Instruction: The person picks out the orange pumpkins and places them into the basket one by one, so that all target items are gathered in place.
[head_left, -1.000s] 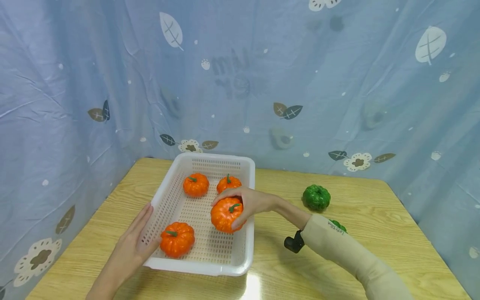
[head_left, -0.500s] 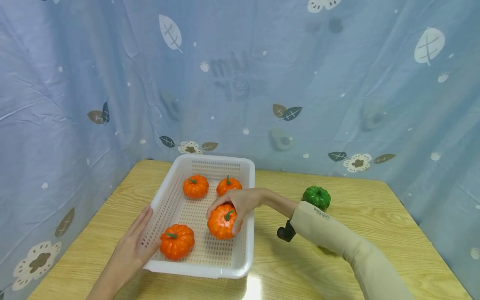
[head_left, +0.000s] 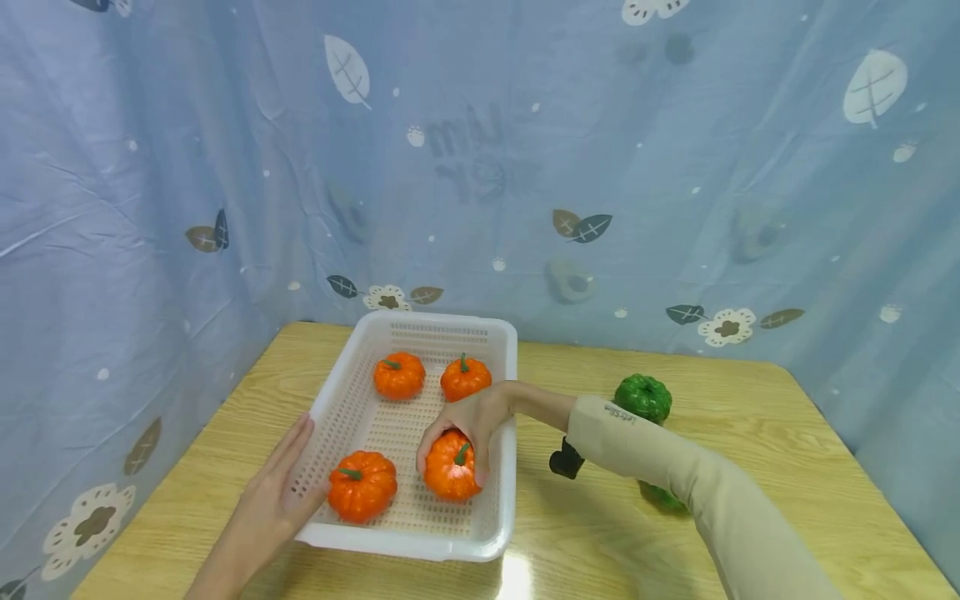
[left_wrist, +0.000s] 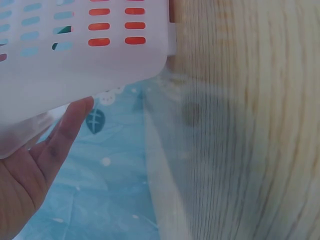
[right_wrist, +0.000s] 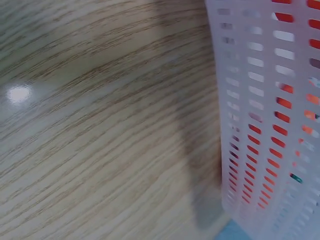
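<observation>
In the head view my right hand (head_left: 468, 421) reaches over the right rim of a white plastic basket (head_left: 420, 546) and grips a small orange toy pumpkin (head_left: 450, 471) from above, fingers on its left and thumb on its right. Low inside the basket, it is near the floor; contact cannot be told. My left hand (head_left: 266, 500) holds the basket's left rim, thumb over the edge, fingers along the outside. In the left wrist view its fingers (left_wrist: 70, 122) lie against the outer side. Other orange pumpkins sit at front left (head_left: 362, 487), back left (head_left: 399, 376) and back right (head_left: 465, 379).
On the wooden table (head_left: 570, 533) to the right lie a green pumpkin (head_left: 643, 398) and another green one (head_left: 663, 497), mostly hidden by my right sleeve (head_left: 675, 467). A black device (head_left: 566, 460) sits at my right wrist. A blue patterned curtain (head_left: 480, 167) surrounds the table.
My right hand has lowered the orange pumpkin toward the front of the basket. The left hand stays at the rim. The whole view has shifted slightly.
</observation>
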